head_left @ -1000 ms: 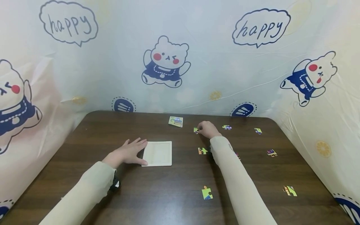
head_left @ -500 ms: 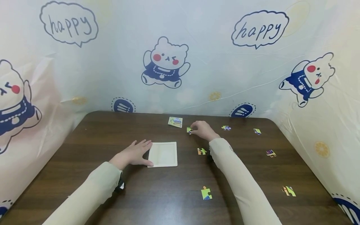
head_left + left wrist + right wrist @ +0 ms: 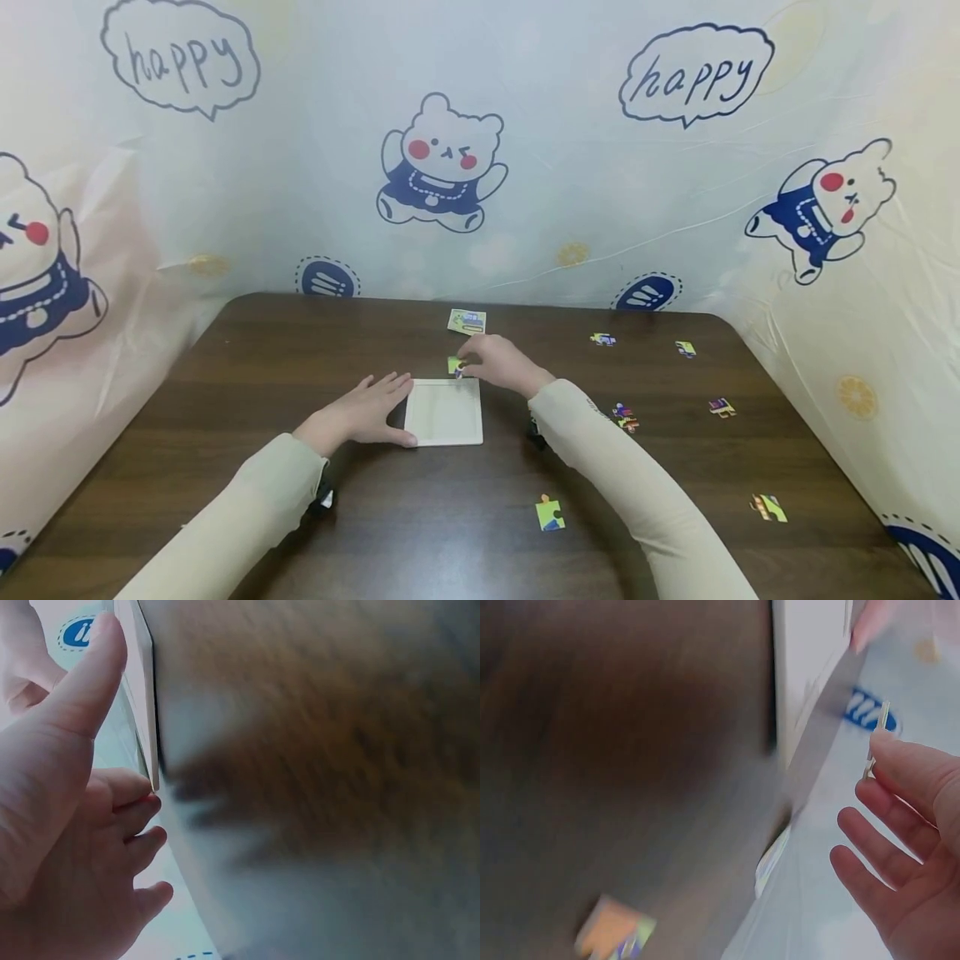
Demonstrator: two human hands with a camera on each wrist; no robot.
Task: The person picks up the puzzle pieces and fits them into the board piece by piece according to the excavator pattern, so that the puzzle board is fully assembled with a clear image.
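- Green jigsaw piece: pinched between the right hand's thumb and index finger, held up off the desk at the far edge of the white puzzle tray.
- Left hand: fingers straight and apart, touching the tray's left edge, thumb at its near left corner.
- Picture card: by the desk's far edge, beyond the tray.
- Loose jigsaw pieces: a blue-purple one near the far edge, a yellow-green one towards the far right corner, a purple one and a striped one towards the right edge.
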